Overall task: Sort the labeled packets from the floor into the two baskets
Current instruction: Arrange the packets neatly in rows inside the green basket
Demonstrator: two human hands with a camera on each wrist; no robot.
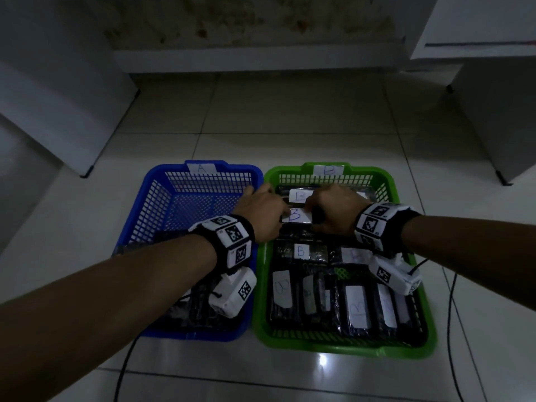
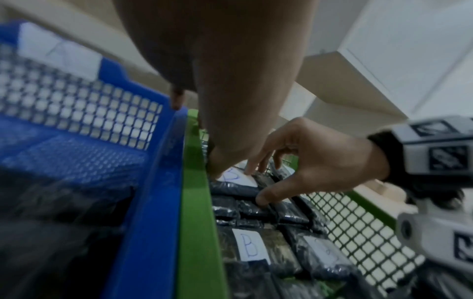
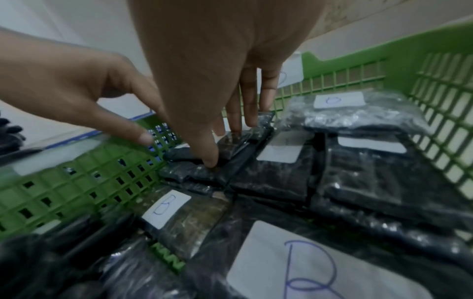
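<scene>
The blue basket (image 1: 203, 335), tagged A, stands left of the green basket (image 1: 342, 348), tagged B. Both hands reach into the far left part of the green one. My right hand (image 1: 327, 208) pinches a dark packet with a B label (image 1: 297, 216) between thumb and fingers, low over the other packets. In the right wrist view the thumb (image 3: 210, 159) presses its near edge and the fingers (image 3: 247, 119) lie on its far side. My left hand (image 1: 261, 211) touches the packet's (image 2: 238, 179) left end with straight fingers (image 2: 217, 168), beside the green rim (image 2: 194, 202).
Several more B packets (image 1: 301, 251) fill the green basket. Dark packets (image 1: 200, 303) lie at the blue basket's near end. White cabinets stand at left (image 1: 58, 97) and right (image 1: 499, 111). Black cables (image 1: 451, 314) run over the tiled floor.
</scene>
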